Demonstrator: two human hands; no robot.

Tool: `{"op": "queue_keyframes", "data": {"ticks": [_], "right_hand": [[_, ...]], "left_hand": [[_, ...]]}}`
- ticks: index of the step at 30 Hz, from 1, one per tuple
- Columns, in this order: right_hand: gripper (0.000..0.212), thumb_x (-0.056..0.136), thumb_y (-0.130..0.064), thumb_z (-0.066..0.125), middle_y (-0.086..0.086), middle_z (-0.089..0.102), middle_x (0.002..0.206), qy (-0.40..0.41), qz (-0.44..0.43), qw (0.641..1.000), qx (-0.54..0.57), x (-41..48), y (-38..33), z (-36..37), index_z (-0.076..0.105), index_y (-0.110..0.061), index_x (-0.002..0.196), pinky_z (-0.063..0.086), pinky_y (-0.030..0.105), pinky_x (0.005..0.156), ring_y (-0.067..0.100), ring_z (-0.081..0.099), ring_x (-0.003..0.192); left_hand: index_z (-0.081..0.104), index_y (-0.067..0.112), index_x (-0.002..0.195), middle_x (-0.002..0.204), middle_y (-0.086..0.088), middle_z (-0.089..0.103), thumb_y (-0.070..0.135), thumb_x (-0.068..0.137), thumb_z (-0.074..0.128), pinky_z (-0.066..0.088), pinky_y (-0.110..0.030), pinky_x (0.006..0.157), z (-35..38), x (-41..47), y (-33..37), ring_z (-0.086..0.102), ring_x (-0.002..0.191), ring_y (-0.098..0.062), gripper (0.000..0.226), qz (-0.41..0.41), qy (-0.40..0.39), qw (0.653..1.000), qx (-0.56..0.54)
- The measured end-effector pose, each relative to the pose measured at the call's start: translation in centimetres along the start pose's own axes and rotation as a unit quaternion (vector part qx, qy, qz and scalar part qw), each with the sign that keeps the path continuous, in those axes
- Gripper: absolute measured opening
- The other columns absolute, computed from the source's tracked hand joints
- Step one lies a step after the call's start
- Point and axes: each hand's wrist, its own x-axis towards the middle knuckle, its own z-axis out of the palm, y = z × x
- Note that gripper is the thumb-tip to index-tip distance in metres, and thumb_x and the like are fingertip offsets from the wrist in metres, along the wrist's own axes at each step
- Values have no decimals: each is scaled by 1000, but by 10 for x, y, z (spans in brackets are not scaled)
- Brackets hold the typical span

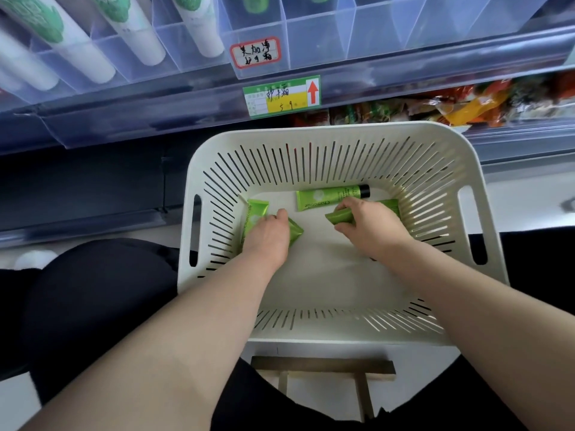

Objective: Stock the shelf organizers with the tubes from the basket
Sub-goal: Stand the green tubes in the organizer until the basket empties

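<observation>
Reaching into the white slotted basket (342, 144), both hands are down at its floor among green tubes. The right hand (371, 227) pinches the gripped tube (340, 216) between thumb and curled fingers, with the tube's flat end pointing left. Just beyond its knuckles, a partly hidden tube (390, 205) lies against the basket's right wall. The left hand (269, 236) lies over two tubes near the left wall: the lettered tube (255, 213), whose crimped end points away from the person, and the angled tube (295, 232), which protrudes from under the hand to the right. The fingers are bent down onto these tubes, but it cannot be determined whether they are closed round either. Between the hands and further back, the loose tube (326, 198) lies flat with its black cap (364, 190) to the right, touched by neither hand. Above the basket, clear shelf organizers (314, 35) stand on the shelf. The left compartments hold white tubes (140, 42), and a handwritten label (255, 53) is stuck on the front. A price tag (281, 96) hangs on the shelf edge below.
</observation>
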Motion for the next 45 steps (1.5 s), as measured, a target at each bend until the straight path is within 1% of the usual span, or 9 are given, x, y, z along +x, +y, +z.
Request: {"op": "queue_keyframes", "data": {"ticks": [4,7,12,18,23,28,34,41,45], "right_hand": [[32,90,-34,59,5,63,96,-6,6,1000,-12,-3,-3,-4,55,-23,120,41,29,63,26,58,84],[27,90,-29,60,2,60,93,-13,1,1000,-2,-8,-10,-9,57,-21,115,39,27,62,21,52,76],[22,88,-18,55,2,65,102,29,-36,999,5,-28,-22,-26,58,-19,110,48,34,71,26,59,92],[17,87,-20,52,-5,57,87,104,-61,993,-2,-51,-41,-61,56,-24,103,44,33,65,24,58,86],[22,88,-12,50,4,60,104,202,-95,975,10,-59,-59,-110,60,-19,107,48,37,69,31,59,91],[22,90,-13,47,2,55,104,316,-131,940,11,-69,-84,-167,58,-20,108,50,42,72,29,56,91],[23,93,-14,47,2,56,108,389,-152,908,20,-61,-113,-212,58,-19,112,41,33,67,25,53,100],[21,95,-16,48,2,57,109,442,-195,875,28,-40,-135,-241,57,-17,115,47,36,69,25,52,102],[20,95,-17,47,3,54,106,450,-207,868,15,-24,-142,-249,55,-18,114,47,38,67,26,51,98]], "left_hand": [[55,9,118,112,-14,54,2,87,52,46,-40,78,1,-3,1,54,106,-33,31,22,-14,999,42],[56,10,108,104,-13,58,5,89,52,42,-37,68,-5,-11,-1,58,100,-34,20,30,-15,999,-3],[47,16,97,85,-5,61,19,91,59,48,-37,61,-34,-25,-1,60,80,-28,14,5,84,988,-131],[57,23,97,85,0,64,26,94,57,56,-40,71,-87,-51,15,62,78,-23,4,13,162,961,-224],[62,22,118,98,-2,67,21,91,63,51,-32,79,-159,-75,19,62,88,-24,28,34,276,916,-290],[63,20,114,90,4,63,16,92,62,44,-25,70,-239,-98,23,60,82,-16,23,87,395,851,-334],[64,20,108,91,5,64,13,92,57,35,-20,68,-310,-106,27,55,81,-12,20,80,512,792,-323],[61,22,113,96,-2,61,14,95,54,44,-30,72,-324,-62,21,56,85,-22,21,42,465,844,-266],[59,24,122,104,4,63,5,95,50,36,-25,70,-317,-43,17,49,84,-13,34,17,429,871,-239]]}}
